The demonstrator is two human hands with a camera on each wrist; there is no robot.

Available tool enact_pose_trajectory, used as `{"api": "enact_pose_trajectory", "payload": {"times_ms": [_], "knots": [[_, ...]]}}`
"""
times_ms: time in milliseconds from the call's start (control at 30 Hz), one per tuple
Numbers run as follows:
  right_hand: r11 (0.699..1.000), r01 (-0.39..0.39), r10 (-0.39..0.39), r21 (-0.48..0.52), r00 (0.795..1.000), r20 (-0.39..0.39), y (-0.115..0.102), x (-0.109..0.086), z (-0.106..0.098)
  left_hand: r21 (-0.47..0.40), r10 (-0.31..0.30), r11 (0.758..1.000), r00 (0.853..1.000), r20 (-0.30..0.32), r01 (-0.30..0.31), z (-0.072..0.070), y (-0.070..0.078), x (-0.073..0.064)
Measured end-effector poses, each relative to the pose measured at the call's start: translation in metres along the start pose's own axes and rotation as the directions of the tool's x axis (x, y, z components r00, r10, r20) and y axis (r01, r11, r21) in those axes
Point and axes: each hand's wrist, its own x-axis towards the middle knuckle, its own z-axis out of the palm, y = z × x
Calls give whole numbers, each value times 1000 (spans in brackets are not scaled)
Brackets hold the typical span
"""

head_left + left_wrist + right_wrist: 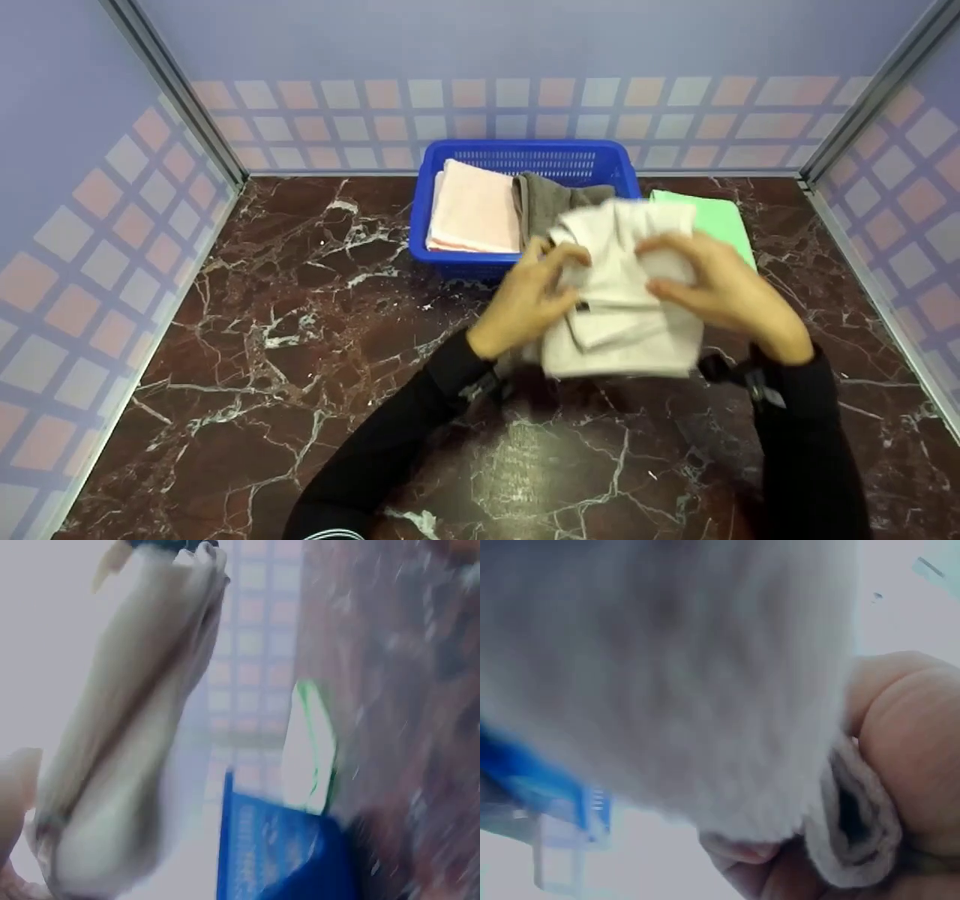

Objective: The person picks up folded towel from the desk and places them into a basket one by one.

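Note:
Both hands hold a folded cream towel (pixel 630 322) in the air, in front of the right part of a blue basket (pixel 450 257). My left hand (pixel 526 300) grips its left edge, near a small dark mark. On the other side my right hand (pixel 720 289) holds it between thumb and fingers, and in the right wrist view a rolled fold of the towel (pixel 855 832) lies in the curled hand. The towel (pixel 127 720) hangs blurred in the left wrist view. Inside the basket are a folded pale pink cloth (pixel 480 206) and a folded grey cloth (pixel 551 202), the latter partly hidden.
To the basket's right, a folded light green cloth (pixel 712 217) lies on the dark marbled tabletop (pixel 300 315), partly behind the towel and right hand. Panels with a checkered band (pixel 337 112) enclose the back and both sides.

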Motion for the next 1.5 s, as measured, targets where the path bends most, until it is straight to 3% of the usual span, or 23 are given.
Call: {"api": "enact_pose_trajectory", "payload": {"times_ms": [133,200,267,400,500,600,733,900,1067,1167,1300,1400,1500], "knots": [[1000,2,-2,-3,993,-116,4,25,2,44,25,999,992,-123,-19,-9,-10,18],[1000,7,-6,6,980,-199,10,38,7,70,29,997,984,-176,-17,-12,-16,28],[1000,8,1,28,951,-308,18,51,15,95,32,995,976,-217,-11,-14,-22,39],[998,27,7,60,859,-513,38,74,35,150,7,988,963,-270,35,-15,-35,61],[998,30,6,55,826,-564,51,85,47,190,-17,979,961,-276,72,-14,-47,73],[999,19,0,28,831,-556,61,91,55,215,-39,971,962,-272,101,-12,-59,81],[1000,-3,6,6,863,-505,73,96,63,231,-88,962,966,-245,146,-12,-70,88],[999,-32,32,9,886,-463,78,101,67,275,-142,942,970,-197,194,-13,-76,94],[998,-66,56,-10,910,-410,77,109,71,347,-162,915,976,-145,203,-17,-80,100],[994,-101,78,-51,939,-334,75,114,75,440,-209,870,975,-81,223,-22,-82,100],[966,-172,122,-193,962,-243,72,116,76,628,-334,741,942,38,237,-30,-77,94],[932,-228,170,-283,962,-214,70,113,73,737,-374,651,922,103,182,-31,-72,91],[920,-253,196,-300,959,-205,72,110,71,790,-332,606,932,143,95,-26,-70,90]]}}
